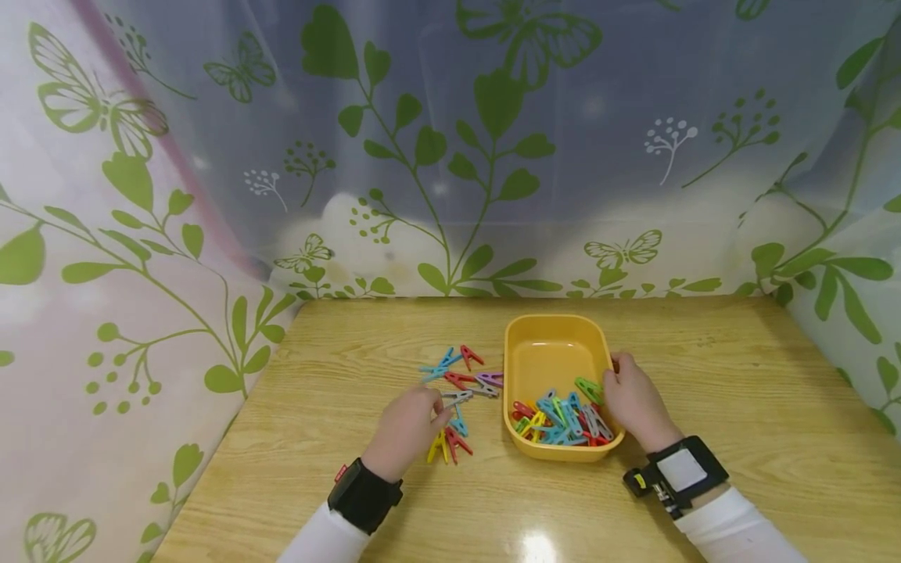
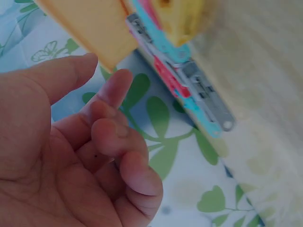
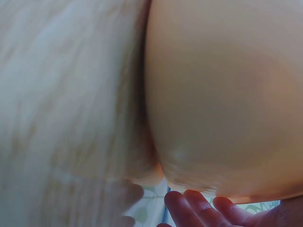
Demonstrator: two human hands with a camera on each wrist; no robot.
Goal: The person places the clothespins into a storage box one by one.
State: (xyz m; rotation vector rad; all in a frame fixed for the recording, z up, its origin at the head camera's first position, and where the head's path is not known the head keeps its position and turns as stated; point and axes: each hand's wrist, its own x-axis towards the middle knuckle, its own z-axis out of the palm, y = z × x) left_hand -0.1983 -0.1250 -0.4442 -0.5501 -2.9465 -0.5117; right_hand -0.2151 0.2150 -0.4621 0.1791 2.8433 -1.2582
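Right-hand grip: grasping the right rim of the yellow tub.
Yellow tub: near the middle of the counter's back edge.
Tub pegs: mixed colours, heaped at the near end.
Left-hand grip: released, fingers loosely bent above the loose pegs.
Loose pegs: scattered between tub and the counter's left edge.
Patterned curtain: behind the back edge.

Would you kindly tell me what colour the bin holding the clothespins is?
The bin is yellow-orange, seen best in the head view.
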